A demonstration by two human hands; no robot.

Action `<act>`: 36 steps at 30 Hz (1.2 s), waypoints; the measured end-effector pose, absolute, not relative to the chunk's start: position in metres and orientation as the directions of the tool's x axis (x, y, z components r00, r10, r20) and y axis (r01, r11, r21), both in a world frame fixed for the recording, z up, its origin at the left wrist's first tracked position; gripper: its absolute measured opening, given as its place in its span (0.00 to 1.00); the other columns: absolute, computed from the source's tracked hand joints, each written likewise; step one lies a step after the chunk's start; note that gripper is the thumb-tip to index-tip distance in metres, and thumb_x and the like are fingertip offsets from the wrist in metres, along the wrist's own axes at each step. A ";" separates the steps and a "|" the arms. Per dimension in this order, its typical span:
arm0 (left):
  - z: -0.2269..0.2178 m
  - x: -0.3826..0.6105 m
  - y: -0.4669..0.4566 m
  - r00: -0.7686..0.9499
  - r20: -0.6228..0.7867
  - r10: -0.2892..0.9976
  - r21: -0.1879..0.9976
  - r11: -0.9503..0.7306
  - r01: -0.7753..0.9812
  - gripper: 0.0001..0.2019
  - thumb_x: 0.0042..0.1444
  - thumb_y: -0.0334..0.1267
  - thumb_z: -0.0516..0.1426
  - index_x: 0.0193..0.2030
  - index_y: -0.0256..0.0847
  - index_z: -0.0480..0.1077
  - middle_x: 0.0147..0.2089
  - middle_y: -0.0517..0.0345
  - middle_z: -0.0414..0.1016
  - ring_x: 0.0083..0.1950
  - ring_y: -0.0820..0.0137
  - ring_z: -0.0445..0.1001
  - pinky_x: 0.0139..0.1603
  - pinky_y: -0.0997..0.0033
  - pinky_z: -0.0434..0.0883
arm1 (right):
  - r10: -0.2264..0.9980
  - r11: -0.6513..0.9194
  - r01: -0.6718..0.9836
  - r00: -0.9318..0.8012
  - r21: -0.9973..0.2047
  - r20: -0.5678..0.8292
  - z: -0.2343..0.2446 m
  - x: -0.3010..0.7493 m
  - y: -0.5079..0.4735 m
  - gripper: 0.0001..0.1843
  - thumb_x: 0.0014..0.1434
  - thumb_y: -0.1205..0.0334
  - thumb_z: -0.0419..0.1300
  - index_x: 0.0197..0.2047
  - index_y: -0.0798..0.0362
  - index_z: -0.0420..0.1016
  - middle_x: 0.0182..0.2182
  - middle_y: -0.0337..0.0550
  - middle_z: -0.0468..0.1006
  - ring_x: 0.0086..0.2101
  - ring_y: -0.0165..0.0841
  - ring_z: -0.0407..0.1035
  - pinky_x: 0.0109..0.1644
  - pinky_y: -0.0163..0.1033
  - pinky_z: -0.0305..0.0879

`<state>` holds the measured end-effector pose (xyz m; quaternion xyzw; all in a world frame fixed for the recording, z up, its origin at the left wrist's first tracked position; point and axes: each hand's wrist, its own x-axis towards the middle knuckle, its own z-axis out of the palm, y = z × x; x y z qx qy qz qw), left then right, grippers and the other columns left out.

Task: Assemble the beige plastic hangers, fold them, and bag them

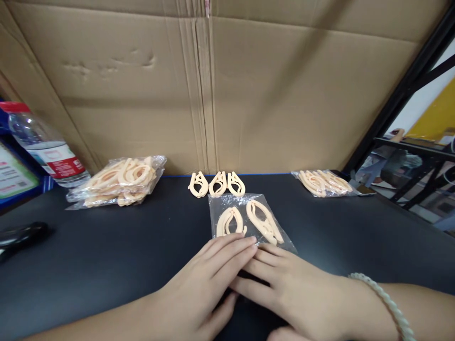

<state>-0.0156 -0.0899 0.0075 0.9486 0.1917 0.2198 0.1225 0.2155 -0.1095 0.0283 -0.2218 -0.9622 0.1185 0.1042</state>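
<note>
A clear plastic bag (254,199) lies flat on the dark table, with two beige folding hangers inside: a closed-up loop (239,220) on the left and a longer one (261,218) on the right. My left hand (209,270) rests over the bag's near edge, fingers stretched out and side by side. My right hand (287,279) lies flat opposite it, its fingers also extended and meeting the left fingertips. Both hands hide the near end of the bag. Behind the bag stand out three loose folding hangers (218,184) in a row.
Bagged hangers (117,182) are piled at the left, beside a red-capped bottle (57,154). Another bag of hangers (323,183) lies at the back right, touching a dark flat object (362,188). A black mouse-like object (23,234) sits far left. Cardboard (284,94) walls the back.
</note>
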 end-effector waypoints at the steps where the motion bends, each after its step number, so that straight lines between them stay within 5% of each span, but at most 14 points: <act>1: 0.008 -0.016 -0.090 0.833 0.365 0.416 0.309 -0.898 0.313 0.40 0.54 0.24 0.52 0.72 0.45 0.43 0.71 0.49 0.57 0.72 0.57 0.54 0.69 0.50 0.61 | 0.456 0.869 0.405 -0.878 -0.286 0.142 0.027 0.216 -0.108 0.37 0.63 0.46 0.57 0.68 0.58 0.56 0.62 0.61 0.65 0.63 0.49 0.56 0.66 0.54 0.52; 14: 0.008 -0.015 -0.087 0.865 0.301 0.402 0.255 -0.908 0.333 0.37 0.57 0.25 0.51 0.72 0.42 0.43 0.72 0.48 0.54 0.73 0.57 0.50 0.70 0.49 0.60 | 0.551 0.825 0.490 -0.808 -0.282 0.208 0.010 0.216 -0.098 0.45 0.59 0.37 0.56 0.66 0.65 0.58 0.63 0.69 0.61 0.64 0.50 0.54 0.67 0.56 0.49; 19: 0.010 -0.014 -0.088 0.856 0.323 0.405 0.248 -0.909 0.336 0.37 0.57 0.26 0.52 0.71 0.41 0.42 0.71 0.48 0.55 0.72 0.59 0.52 0.69 0.50 0.60 | 0.561 0.821 0.499 -0.795 -0.279 0.230 0.027 0.219 -0.105 0.36 0.61 0.40 0.56 0.59 0.64 0.67 0.54 0.62 0.73 0.57 0.46 0.65 0.63 0.48 0.59; 24: 0.010 -0.014 -0.088 0.821 0.333 0.464 0.179 -0.886 0.428 0.30 0.56 0.28 0.54 0.66 0.41 0.55 0.70 0.47 0.57 0.71 0.55 0.53 0.68 0.45 0.60 | 0.545 0.814 0.582 -0.766 0.007 0.342 0.019 0.216 -0.114 0.31 0.64 0.43 0.54 0.50 0.67 0.73 0.42 0.63 0.78 0.44 0.49 0.73 0.47 0.50 0.71; 28: 0.007 -0.013 -0.088 0.815 0.337 0.471 0.155 -0.882 0.446 0.26 0.53 0.28 0.55 0.61 0.41 0.63 0.70 0.47 0.57 0.70 0.51 0.54 0.67 0.43 0.61 | 0.372 0.817 0.524 -0.799 0.241 0.473 0.024 0.220 -0.113 0.12 0.64 0.65 0.54 0.38 0.62 0.76 0.26 0.48 0.75 0.27 0.38 0.69 0.27 0.41 0.65; 31: 0.005 -0.013 -0.089 0.793 0.353 0.497 0.168 -0.867 0.469 0.25 0.52 0.28 0.55 0.59 0.42 0.65 0.70 0.48 0.57 0.70 0.52 0.54 0.67 0.44 0.60 | 0.425 0.821 0.557 -0.743 0.125 0.518 0.044 0.236 -0.101 0.08 0.59 0.72 0.54 0.39 0.59 0.74 0.28 0.45 0.73 0.30 0.36 0.68 0.30 0.39 0.65; 33: 0.005 -0.013 -0.089 0.789 0.351 0.504 0.173 -0.863 0.475 0.26 0.53 0.28 0.54 0.60 0.42 0.64 0.70 0.49 0.57 0.70 0.52 0.54 0.67 0.44 0.61 | 0.559 0.810 0.582 -0.727 -0.076 0.398 0.055 0.252 -0.087 0.18 0.56 0.70 0.58 0.51 0.58 0.70 0.45 0.52 0.73 0.45 0.39 0.68 0.45 0.43 0.69; 36: 0.004 -0.014 -0.088 0.810 0.326 0.487 0.164 -0.873 0.459 0.30 0.56 0.29 0.54 0.66 0.43 0.58 0.71 0.49 0.56 0.71 0.53 0.53 0.67 0.44 0.61 | 0.559 0.829 0.529 -0.792 -0.183 0.244 0.055 0.270 -0.066 0.31 0.54 0.65 0.63 0.61 0.55 0.63 0.60 0.55 0.63 0.59 0.42 0.58 0.61 0.49 0.60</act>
